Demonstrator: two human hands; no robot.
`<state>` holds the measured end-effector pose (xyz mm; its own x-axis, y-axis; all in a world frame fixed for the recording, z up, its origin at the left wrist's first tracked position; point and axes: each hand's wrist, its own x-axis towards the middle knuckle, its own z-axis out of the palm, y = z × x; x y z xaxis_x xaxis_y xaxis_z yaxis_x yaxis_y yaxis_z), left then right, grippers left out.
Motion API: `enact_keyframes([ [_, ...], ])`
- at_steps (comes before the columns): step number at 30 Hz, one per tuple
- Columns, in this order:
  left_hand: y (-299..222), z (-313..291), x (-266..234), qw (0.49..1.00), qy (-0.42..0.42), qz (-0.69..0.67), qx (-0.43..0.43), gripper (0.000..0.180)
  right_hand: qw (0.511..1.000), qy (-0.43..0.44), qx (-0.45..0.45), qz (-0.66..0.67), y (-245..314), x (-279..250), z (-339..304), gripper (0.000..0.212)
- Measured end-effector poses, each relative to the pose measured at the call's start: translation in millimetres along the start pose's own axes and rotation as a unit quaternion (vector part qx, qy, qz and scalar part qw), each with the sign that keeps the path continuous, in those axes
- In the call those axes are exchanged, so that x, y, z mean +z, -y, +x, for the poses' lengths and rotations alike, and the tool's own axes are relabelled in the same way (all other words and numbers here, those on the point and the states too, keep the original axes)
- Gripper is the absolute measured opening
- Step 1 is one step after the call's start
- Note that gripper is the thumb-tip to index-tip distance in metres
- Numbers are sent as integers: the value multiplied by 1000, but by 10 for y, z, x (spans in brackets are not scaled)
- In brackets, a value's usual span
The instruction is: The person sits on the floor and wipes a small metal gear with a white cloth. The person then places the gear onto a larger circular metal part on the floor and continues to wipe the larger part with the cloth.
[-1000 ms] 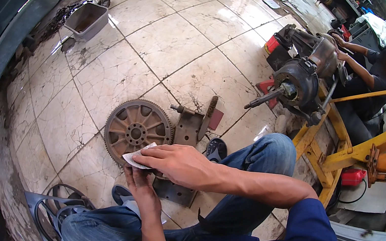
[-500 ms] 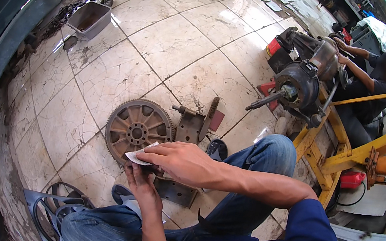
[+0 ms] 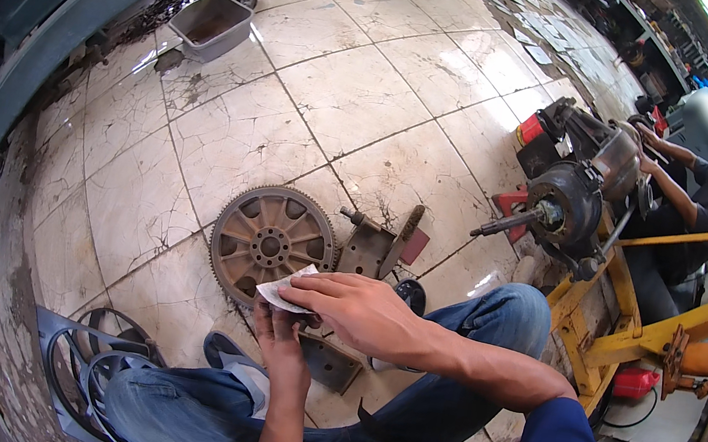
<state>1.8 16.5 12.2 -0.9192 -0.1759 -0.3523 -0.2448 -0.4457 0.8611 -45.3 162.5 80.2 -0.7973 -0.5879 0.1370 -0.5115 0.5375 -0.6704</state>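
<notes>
My right hand (image 3: 368, 313) presses a folded whitish sheet (image 3: 284, 288), like paper or sandpaper, with its fingers closed over it. Just beneath, my left hand (image 3: 280, 338) has its fingers raised around a small dark piece, mostly hidden by the sheet and my right hand. Both hands meet over the near edge of a rusty toothed flywheel (image 3: 274, 232) that lies flat on the floor. Beside the flywheel is a brown metal block with a flat plate (image 3: 367, 246). Another dark metal plate with holes (image 3: 328, 364) lies under my right wrist.
A grey plastic tub (image 3: 217, 31) stands at the far left. A black slatted fan-like part (image 3: 91, 356) lies by my left knee. At the right, a gearbox-like assembly (image 3: 563, 197) rests near a yellow steel frame (image 3: 625, 307), where another person's arms (image 3: 676, 182) work.
The view has shifted, so the floor things sit lower and further right. My hands stay together on the sheet and the dark piece, in nearly the same pose.
</notes>
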Motion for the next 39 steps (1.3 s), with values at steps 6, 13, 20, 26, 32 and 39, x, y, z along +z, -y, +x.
enact_keyframes([
  [6, -56, -20, -8, 999, 9, -28, -14, 41, 999, 12, 34, -7, 36, 8, 18, 49],
  [13, -45, -15, 44, 999, -18, -33, 0, 28, 999, 20, 49, -9, 34, 16, 32, 48],
  [20, -8, 44, 16, 998, 37, -43, 41, 26, 998, 30, 56, -11, 32, -21, 48, 49],
  [26, 9, 59, -12, 996, 63, -43, 42, 30, 1000, -22, -9, -11, -35, -91, 61, 50],
  [32, -7, 15, -2, 997, 53, -56, 29, 33, 1000, 13, 5, -4, 6, -64, 50, 50],
  [39, -39, -4, -19, 998, 38, -54, -10, 35, 999, 22, 29, -6, 26, 10, 47, 48],
])
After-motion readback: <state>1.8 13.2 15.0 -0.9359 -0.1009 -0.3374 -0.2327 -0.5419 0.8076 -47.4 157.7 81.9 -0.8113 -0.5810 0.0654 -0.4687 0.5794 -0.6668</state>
